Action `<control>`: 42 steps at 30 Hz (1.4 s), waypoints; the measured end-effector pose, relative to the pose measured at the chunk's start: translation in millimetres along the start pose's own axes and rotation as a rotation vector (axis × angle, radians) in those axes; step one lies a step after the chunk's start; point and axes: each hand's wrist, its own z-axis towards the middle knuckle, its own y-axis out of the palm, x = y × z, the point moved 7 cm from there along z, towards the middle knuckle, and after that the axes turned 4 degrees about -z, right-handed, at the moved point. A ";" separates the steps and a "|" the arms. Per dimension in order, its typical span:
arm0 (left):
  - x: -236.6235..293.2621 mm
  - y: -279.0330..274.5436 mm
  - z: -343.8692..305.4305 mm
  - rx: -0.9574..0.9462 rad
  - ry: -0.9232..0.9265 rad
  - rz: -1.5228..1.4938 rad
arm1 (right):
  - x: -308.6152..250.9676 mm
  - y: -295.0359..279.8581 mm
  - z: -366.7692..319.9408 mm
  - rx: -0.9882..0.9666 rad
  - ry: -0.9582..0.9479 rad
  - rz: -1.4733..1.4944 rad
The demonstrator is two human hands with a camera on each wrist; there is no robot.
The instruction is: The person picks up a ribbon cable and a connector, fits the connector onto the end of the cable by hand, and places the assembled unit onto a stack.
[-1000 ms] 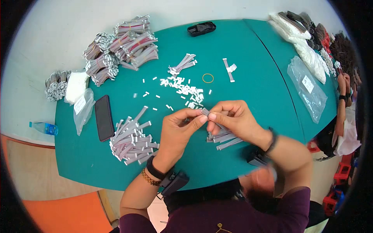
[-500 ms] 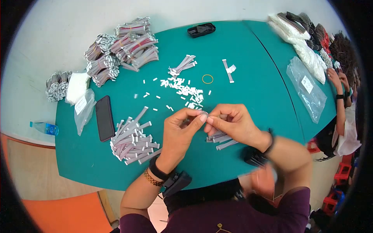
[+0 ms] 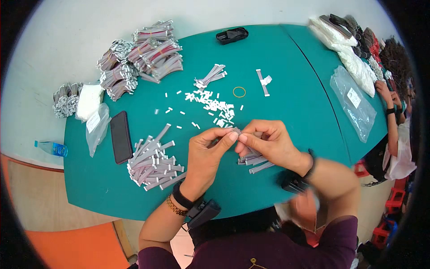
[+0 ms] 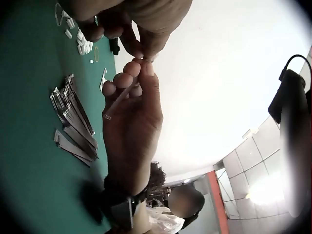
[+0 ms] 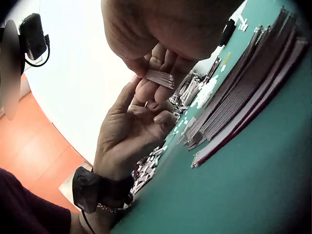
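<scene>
Pinching a ribbed strip (image 3: 236, 130), the hands (image 3: 204, 154) meet.

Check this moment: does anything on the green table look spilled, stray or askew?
Small white pieces lie scattered mid-table, a few off to the left; they look spilled, though perhaps deliberately left loose. One gray ribbon cable lies by itself, a white scrap at its middle. No damage shows.
</scene>
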 end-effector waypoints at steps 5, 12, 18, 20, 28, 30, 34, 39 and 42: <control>5.3 3.0 -1.6 0.016 0.066 0.058 | -1.7 -0.7 -0.3 0.000 -0.015 -0.004; -2.7 0.4 0.9 -0.032 -0.033 -0.018 | -0.8 -1.1 -0.3 0.018 -0.029 0.013; -2.8 0.2 0.6 -0.016 -0.063 -0.029 | 0.7 -1.8 2.1 0.017 -0.009 0.042; -2.7 0.8 0.7 -0.007 -0.065 -0.039 | 2.0 -1.9 2.5 0.019 0.006 0.048; 0.9 3.3 0.7 -0.011 -0.010 0.010 | 4.9 0.2 4.3 0.016 0.017 0.075; 2.5 2.8 -0.3 0.004 0.026 0.062 | 9.5 -1.6 3.5 0.025 0.034 0.094; 0.9 4.1 0.5 -0.036 0.021 0.029 | 11.1 -4.4 6.8 0.024 0.066 0.139; 4.8 7.1 2.6 -0.043 0.061 0.062 | 10.0 -5.1 6.8 -0.022 0.084 0.173; 6.3 7.8 2.5 -0.023 0.057 0.061 | 8.5 -4.5 7.9 -0.044 0.063 0.172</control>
